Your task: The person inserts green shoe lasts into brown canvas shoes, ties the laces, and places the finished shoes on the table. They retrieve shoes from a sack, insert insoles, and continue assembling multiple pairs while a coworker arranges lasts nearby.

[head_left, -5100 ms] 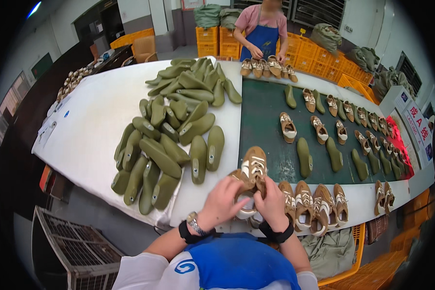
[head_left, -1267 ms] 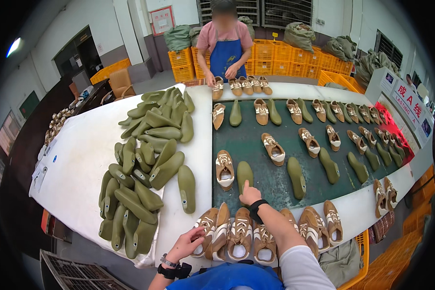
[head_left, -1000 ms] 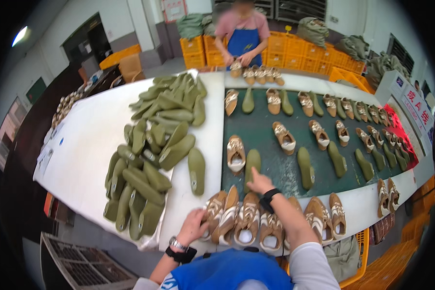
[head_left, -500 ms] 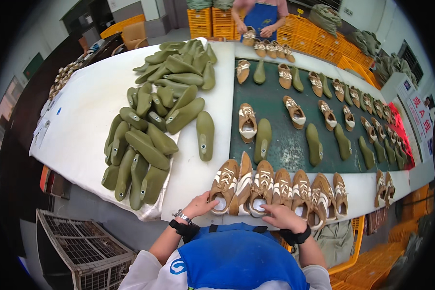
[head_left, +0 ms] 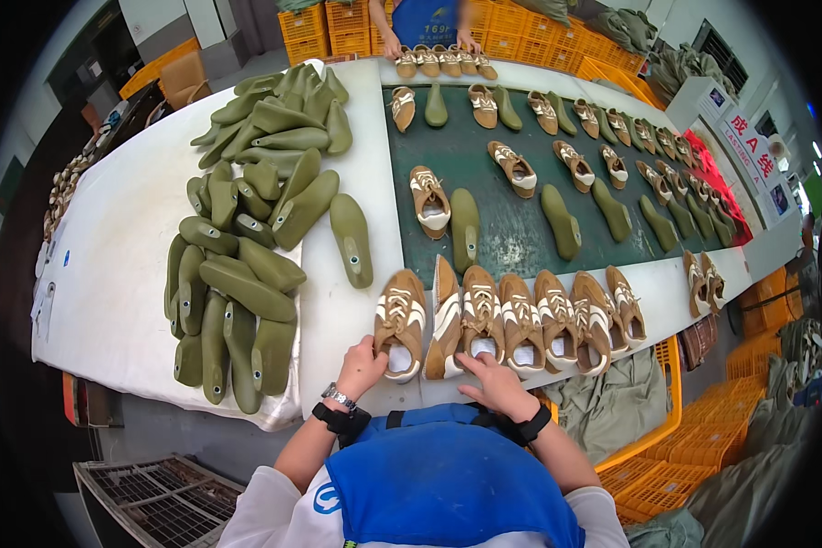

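Left grip (head_left: 363, 368) and right grip (head_left: 500, 385) — closure unclear — touch brown shoes (head_left: 399, 309) beside bare tabletop (head_left: 332, 329) near its edge.

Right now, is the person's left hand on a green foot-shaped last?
No, the left hand is at the heel of the leftmost brown-and-white lace-up sneaker in the nearest row.
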Available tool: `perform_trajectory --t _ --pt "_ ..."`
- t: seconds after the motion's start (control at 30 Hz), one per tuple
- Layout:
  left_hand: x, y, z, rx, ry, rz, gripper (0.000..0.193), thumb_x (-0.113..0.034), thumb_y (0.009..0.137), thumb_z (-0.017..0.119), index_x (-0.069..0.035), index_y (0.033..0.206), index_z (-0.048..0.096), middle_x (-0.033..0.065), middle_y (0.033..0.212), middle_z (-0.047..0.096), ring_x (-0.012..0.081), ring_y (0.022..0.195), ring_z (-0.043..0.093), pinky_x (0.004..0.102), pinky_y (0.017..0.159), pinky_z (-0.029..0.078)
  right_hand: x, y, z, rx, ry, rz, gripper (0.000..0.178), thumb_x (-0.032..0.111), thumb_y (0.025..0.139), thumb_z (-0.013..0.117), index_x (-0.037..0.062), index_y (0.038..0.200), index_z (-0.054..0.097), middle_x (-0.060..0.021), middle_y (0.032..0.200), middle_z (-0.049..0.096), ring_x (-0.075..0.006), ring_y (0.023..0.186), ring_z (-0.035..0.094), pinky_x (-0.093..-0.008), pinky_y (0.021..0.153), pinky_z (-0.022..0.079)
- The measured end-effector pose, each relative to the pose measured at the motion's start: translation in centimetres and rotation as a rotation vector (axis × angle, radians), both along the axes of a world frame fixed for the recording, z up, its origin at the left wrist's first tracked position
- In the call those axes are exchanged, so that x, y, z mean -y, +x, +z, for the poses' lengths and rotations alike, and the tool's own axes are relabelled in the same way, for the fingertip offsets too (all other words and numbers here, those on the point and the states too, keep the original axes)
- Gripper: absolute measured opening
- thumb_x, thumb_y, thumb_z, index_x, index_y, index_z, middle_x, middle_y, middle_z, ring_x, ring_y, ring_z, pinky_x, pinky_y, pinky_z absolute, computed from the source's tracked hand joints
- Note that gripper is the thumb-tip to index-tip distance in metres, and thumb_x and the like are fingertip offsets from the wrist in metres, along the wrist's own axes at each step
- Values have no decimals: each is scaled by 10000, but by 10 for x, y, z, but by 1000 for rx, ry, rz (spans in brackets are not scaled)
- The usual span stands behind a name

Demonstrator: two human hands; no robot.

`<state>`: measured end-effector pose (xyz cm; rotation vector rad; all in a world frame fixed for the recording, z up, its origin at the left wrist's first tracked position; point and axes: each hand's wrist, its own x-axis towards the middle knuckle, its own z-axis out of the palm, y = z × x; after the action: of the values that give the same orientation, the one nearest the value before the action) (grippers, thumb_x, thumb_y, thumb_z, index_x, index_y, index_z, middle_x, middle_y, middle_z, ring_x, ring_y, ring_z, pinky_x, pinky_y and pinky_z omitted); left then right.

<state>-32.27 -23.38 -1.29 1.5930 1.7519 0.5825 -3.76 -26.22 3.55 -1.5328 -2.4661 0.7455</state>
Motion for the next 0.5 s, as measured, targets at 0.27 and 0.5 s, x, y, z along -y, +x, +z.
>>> perform_trajectory --t 0.27,0.5 --pt "6 -33 16 624 -221 112 304 -84 835 525 31 1116 530 62 873 618 120 752 587 277 676 486 11 -45 20 129 79 -255 502 302 791 700 138 1226 513 -228 1220 492 -379 830 634 -438 691 530" --pt "18 -20 47 573 2 6 353 -61 838 561 21 1169 471 104 970 631 152 894 612 283 773 490 -12 -107 34 -596 67 -300 711 232 774 729 6 1351 380 -164 1152 545 -259 831 633 -347 679 530"
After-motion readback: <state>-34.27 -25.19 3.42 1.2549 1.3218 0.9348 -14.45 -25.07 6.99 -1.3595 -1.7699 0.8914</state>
